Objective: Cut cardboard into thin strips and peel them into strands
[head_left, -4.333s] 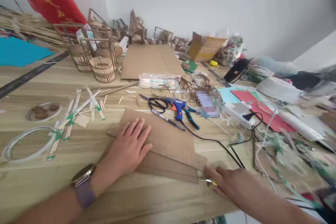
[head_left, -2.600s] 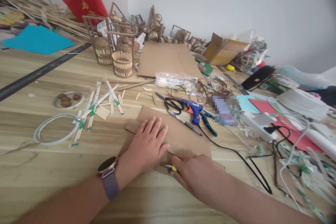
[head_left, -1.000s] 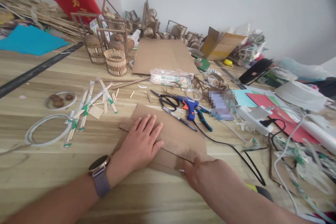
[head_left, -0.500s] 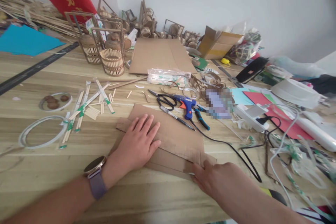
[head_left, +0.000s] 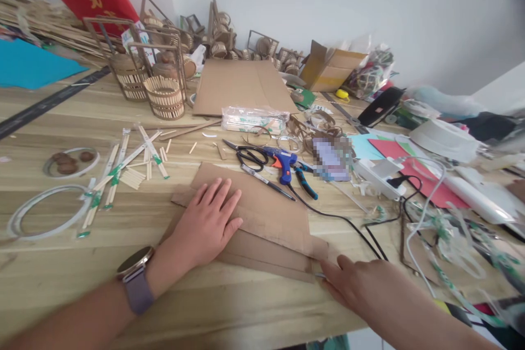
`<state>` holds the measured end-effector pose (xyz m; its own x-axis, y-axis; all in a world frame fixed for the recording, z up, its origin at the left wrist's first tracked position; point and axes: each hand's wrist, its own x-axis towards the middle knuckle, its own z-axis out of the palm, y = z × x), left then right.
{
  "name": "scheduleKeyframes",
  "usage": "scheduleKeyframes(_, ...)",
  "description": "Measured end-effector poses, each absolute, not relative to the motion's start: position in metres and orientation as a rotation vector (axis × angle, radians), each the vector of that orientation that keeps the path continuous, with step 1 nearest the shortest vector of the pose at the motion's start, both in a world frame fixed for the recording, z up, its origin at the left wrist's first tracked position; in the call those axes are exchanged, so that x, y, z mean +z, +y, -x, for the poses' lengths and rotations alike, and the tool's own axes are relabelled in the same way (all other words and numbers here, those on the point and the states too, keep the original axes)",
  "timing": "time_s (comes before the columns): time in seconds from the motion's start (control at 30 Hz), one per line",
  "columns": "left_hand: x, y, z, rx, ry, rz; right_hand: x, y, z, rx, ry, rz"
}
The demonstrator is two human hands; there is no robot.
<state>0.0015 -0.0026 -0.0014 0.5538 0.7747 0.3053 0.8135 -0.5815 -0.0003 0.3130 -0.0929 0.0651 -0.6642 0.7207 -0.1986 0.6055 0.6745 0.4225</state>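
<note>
The cardboard [head_left: 273,205] lies flat in the near middle of the wooden surface [head_left: 229,311], one layer overlapping another. The person's left hand [head_left: 209,227] presses on its left part, fingers spread and flat, gripping nothing. The right hand [head_left: 361,281] is at the near right corner, fingers curled around a slim tool [head_left: 320,275]; only its pale tip shows, seemingly just off the cardboard's end.

The work looks partway along. A line runs lengthwise through the lower layer, but whether it is a crease, a score or a full cut cannot be told. The near strip lies against the rest, so any parting seems not yet done.

Along the near side, wood grain shows between the cardboard and the surface's edge, giving the right hand room to pass. The far side is tighter: a pen [head_left: 268,182] lies right at the cardboard's edge, with scissors [head_left: 252,158], a blue glue gun [head_left: 284,163] and pliers [head_left: 305,181] just beyond. The black cable [head_left: 340,219] runs past the right end, near the right hand, and could snag a wide sweep.
</note>
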Motion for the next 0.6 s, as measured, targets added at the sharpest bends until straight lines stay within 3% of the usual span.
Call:
scheduleKeyframes(0.33, -0.001, -0.001, -0.001, -0.385, -1.322, 2.624, 0.056, -0.096, -0.323, 0.616, 2.584, -1.060)
scheduleKeyframes(0.6, -0.004, -0.001, -0.001, -0.402, -1.304, 2.625, 0.048, -0.099, -0.353, 0.257, 2.630, -1.198)
